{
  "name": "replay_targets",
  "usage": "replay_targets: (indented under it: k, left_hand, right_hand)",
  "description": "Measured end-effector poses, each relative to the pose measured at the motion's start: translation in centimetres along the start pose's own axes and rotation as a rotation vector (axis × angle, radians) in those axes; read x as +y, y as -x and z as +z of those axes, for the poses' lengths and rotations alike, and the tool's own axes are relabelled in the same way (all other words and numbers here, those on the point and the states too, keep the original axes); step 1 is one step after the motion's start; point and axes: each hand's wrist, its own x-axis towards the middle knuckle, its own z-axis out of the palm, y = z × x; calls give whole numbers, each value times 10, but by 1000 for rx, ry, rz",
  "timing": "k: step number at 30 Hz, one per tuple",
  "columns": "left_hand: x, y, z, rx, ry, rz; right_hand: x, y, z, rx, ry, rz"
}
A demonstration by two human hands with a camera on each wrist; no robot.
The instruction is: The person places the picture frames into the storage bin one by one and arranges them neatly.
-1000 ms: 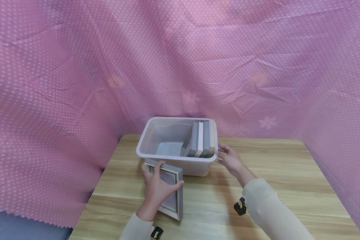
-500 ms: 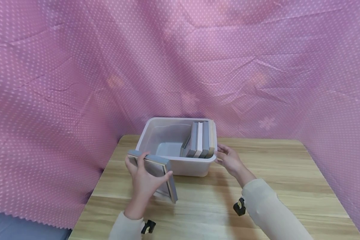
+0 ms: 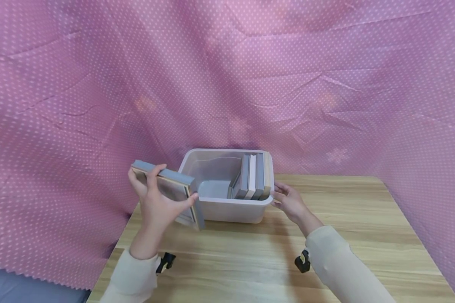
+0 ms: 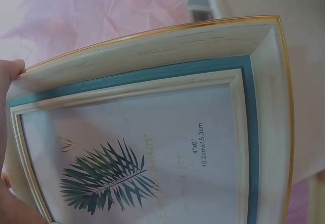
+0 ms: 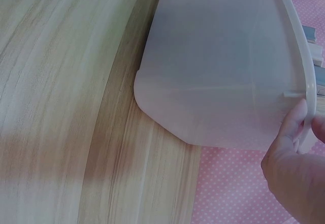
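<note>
My left hand (image 3: pixel 155 204) grips a picture frame (image 3: pixel 174 187) by its upper edge, fingers over the top and thumb at the side. The frame is tilted in the air just left of the bin's front left corner. Up close in the left wrist view, the picture frame (image 4: pixel 162 38) has a cream border, gold edge, blue-green inner band and a palm-leaf insert. My right hand (image 3: pixel 291 204) holds the right rim of a whitish plastic bin (image 3: pixel 231 210). In the right wrist view, fingers of the right hand (image 5: pixel 299 176) lie at the rim of the bin (image 5: pixel 218 56).
Inside the bin, several frames stand on edge along the right side: a grey frame (image 3: pixel 244 176), a white one (image 3: pixel 252 176) and a light wood-coloured one (image 3: pixel 267 174) among them. The wooden table (image 3: pixel 345 219) backs onto a pink dotted cloth (image 3: pixel 288 84).
My left hand has carried the picture frame up and to the left, from in front of the bin to beside its left end. The right hand has stayed at the rim.
</note>
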Motion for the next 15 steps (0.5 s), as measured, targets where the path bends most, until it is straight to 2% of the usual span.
replay_targets:
  k: [6, 15]
  left_hand:
    - [2, -29, -8, 50, -15, 99]
    - [-2, -65, -8, 58, 52, 122]
  right_hand:
    - [-1, 3, 2, 2, -4, -3]
    - [0, 5, 3, 6, -6, -2]
